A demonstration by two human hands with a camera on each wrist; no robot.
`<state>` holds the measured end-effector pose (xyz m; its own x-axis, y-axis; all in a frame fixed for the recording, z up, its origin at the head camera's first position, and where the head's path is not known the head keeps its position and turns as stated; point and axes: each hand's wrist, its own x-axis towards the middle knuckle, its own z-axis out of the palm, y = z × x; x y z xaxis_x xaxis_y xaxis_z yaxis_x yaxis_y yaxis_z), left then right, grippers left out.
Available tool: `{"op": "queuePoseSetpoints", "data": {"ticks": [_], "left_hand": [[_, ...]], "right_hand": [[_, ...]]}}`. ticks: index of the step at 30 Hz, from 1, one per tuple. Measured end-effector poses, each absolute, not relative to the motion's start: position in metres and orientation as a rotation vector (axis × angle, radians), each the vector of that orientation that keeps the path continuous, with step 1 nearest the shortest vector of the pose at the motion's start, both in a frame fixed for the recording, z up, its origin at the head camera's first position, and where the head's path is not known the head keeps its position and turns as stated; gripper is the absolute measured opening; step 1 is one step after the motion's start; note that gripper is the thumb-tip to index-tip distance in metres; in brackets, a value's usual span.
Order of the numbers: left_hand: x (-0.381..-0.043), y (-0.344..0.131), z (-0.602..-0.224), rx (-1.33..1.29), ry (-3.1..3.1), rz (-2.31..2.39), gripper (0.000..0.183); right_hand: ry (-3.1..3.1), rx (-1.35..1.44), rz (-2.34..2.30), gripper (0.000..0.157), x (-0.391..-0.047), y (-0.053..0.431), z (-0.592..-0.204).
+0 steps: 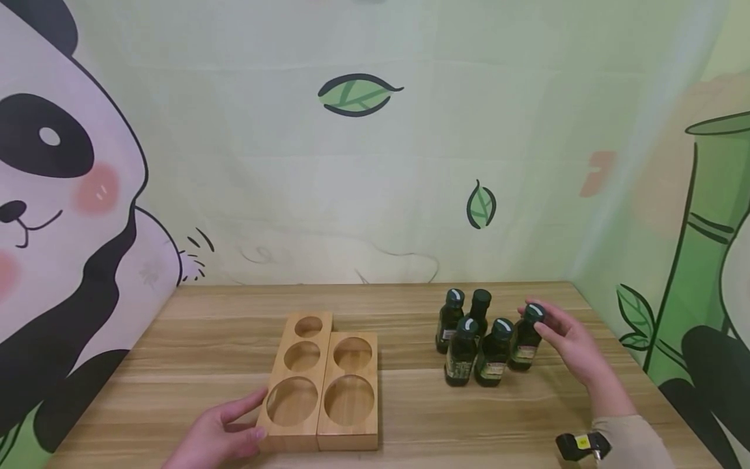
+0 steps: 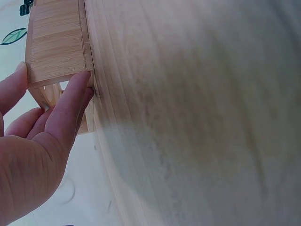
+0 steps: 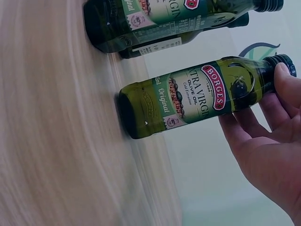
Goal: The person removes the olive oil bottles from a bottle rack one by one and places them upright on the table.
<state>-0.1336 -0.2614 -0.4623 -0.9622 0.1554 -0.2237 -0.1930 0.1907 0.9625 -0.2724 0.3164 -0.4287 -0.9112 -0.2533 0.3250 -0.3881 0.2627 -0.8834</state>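
My right hand [image 1: 567, 339] grips an olive oil bottle [image 3: 181, 96] by its dark cap and neck. This dark green bottle has a green "Extra Virgin" label and stands at the right end of a group of similar bottles [image 1: 461, 355]. At the lower left, my left hand [image 1: 219, 430] holds the near left corner of a light wooden holder [image 1: 322, 438], thumb and fingers touching it. The holder is two blocks side by side with round holes of different sizes. In the left wrist view, some fingertips pass behind the holder's side [image 2: 54, 42].
Two bottles [image 1: 493, 355] stand close beside the held one, with others behind them. All this is on a wood-grain table [image 1: 410, 417]. A cloth backdrop [image 1: 263, 163] with a panda and leaves rises behind it. A small black device [image 1: 577, 446] sits at the right sleeve.
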Motion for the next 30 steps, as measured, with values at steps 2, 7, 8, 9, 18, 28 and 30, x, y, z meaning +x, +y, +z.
{"op": "queuePoseSetpoints", "data": {"ticks": [2, 7, 8, 9, 18, 28, 30], "left_hand": [[-0.134, -0.261, -0.462, -0.029, 2.2, 1.839, 0.079], [-0.134, -0.261, -0.462, -0.009, 2.204, 1.839, 0.078], [-0.134, -0.262, -0.462, -0.003, 2.202, 1.843, 0.078], [-0.134, -0.262, -0.463, 0.002, 2.203, 1.842, 0.078], [-0.134, -0.262, -0.463, -0.008, 2.188, 1.846, 0.078], [-0.134, -0.262, -0.463, -0.024, 2.195, 1.847, 0.079], [-0.134, -0.261, -0.462, -0.026, 2.198, 1.843, 0.079]], "right_hand": [[-2.405, 0.611, 1.73, 0.044, -0.272, 0.317, -0.429], [-2.398, 0.605, 1.752, 0.044, -0.272, 0.319, -0.432], [-2.399, 0.601, 1.756, 0.044, -0.273, 0.319, -0.433], [-2.4, 0.598, 1.759, 0.044, -0.273, 0.32, -0.433], [-2.469, 0.557, 1.717, 0.048, -0.273, 0.321, -0.433], [-2.647, 0.305, 1.353, 0.058, -0.256, 0.32, -0.42], [-2.638, 0.31, 1.302, 0.057, -0.253, 0.32, -0.417]]}}
